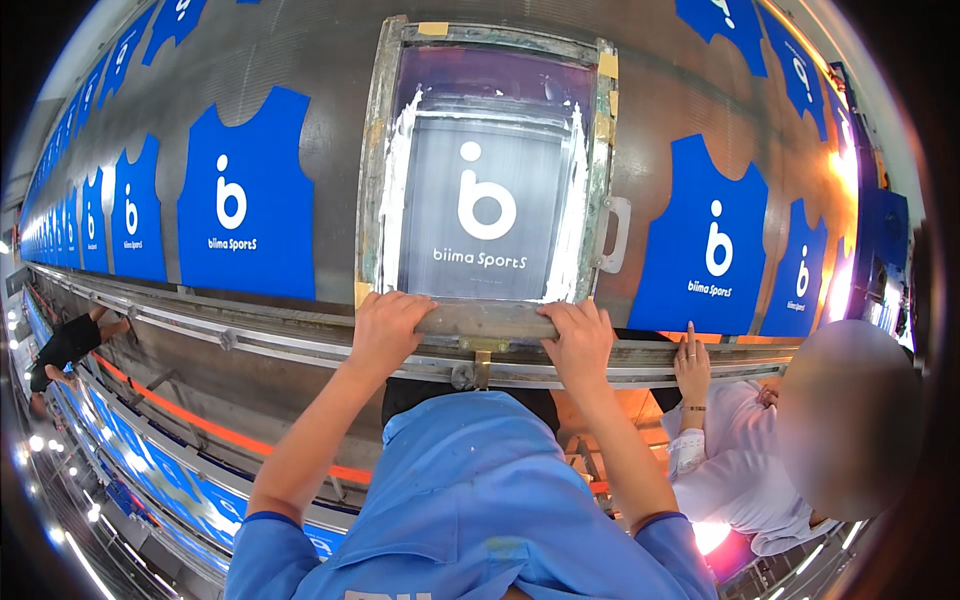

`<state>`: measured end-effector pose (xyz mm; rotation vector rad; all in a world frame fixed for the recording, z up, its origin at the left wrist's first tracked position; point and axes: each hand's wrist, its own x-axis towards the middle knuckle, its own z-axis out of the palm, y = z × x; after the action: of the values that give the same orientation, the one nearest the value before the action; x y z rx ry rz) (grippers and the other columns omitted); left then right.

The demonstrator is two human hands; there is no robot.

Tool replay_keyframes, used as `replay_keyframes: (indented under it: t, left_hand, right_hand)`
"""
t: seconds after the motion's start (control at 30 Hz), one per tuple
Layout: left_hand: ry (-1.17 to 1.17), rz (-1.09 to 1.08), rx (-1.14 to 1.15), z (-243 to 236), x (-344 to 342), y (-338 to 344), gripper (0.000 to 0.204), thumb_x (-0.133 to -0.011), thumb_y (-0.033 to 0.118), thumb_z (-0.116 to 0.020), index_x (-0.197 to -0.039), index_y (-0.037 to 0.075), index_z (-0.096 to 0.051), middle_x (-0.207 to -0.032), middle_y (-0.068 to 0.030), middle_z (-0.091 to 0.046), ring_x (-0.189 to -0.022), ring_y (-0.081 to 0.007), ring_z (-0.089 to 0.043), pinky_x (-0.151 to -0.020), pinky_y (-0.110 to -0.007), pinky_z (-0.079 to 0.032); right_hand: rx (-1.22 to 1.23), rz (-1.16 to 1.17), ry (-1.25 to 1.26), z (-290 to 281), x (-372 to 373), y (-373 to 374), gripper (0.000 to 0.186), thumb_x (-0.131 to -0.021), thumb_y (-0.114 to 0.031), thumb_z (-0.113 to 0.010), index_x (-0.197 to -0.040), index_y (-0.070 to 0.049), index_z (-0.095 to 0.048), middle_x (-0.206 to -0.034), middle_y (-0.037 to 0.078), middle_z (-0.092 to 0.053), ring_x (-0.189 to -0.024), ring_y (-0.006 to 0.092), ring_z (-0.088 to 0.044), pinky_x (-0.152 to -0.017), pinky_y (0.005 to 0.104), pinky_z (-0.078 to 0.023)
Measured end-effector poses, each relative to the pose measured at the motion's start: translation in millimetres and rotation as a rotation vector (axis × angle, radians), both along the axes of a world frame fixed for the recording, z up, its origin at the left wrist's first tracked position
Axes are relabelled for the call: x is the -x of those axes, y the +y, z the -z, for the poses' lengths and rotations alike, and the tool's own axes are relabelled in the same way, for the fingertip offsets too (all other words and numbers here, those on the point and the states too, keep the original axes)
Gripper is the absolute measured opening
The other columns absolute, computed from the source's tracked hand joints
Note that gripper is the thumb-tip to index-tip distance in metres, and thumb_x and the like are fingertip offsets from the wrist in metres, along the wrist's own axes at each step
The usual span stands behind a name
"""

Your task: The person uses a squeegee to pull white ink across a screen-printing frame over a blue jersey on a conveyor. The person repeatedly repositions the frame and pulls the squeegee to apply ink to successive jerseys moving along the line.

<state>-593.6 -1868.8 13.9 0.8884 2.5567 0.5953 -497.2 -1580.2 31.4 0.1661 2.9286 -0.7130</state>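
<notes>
A screen printing frame [488, 318] lies flat on the long table in front of me. Its mesh [540, 190] shows a white round emblem with a line of lettering below, white smears down both sides and a purple band at the far end. At the near left corner, the fingers of my left hand [392, 328] are curled over the frame's near bar. My right hand [583, 338] grips the same bar close to its right corner. A pale handle [615, 235] sticks out from the frame's right side.
Blue sleeveless garment pieces [245, 265] with white prints lie along the table on both sides. A metal rail [270, 340] runs along its near edge. At right, a co-worker's hand [692, 365] touches a blue piece [665, 290]. Another person [70, 345] stands far left.
</notes>
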Motion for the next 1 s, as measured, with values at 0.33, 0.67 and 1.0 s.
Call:
replay_keyframes:
  t: [0.33, 0.67, 1.0]
  left_hand:
    - [0.003, 0.023, 0.108, 12, 261, 107, 0.034, -0.076, 0.033, -0.082, -0.100, 0.010, -0.077, -0.089, -0.0138, -0.074, -0.088, -0.0339, -0.070, -0.079, -0.045, -0.055]
    - [-0.024, -0.047, 0.173, 16, 186, 87, 0.027, -0.079, 0.029, -0.080, -0.103, 0.017, -0.078, -0.090, -0.0083, -0.075, -0.085, -0.0316, -0.071, -0.075, -0.043, -0.056]
    - [0.073, -0.064, -0.011, 14, -8, 8, 0.034, -0.070, 0.008, -0.078, -0.103, 0.016, -0.075, -0.103, -0.0018, -0.075, -0.097, -0.0232, -0.069, -0.080, -0.040, -0.051]
  right_hand:
    - [-0.153, 0.052, -0.104, 17, 234, 99, 0.037, -0.078, -0.039, -0.082, -0.097, -0.008, -0.075, -0.087, 0.015, -0.068, -0.089, 0.0331, -0.066, -0.076, 0.0451, -0.052]
    - [-0.023, 0.120, -0.055, 22, 164, 67, 0.025, -0.079, -0.029, -0.082, -0.095, -0.011, -0.076, -0.084, 0.008, -0.070, -0.089, 0.0283, -0.064, -0.076, 0.0427, -0.052]
    - [0.046, 0.034, 0.022, 9, -9, 1, 0.041, -0.060, -0.002, -0.083, -0.097, -0.012, -0.070, -0.096, 0.002, -0.070, -0.094, 0.0254, -0.061, -0.079, 0.0382, -0.048]
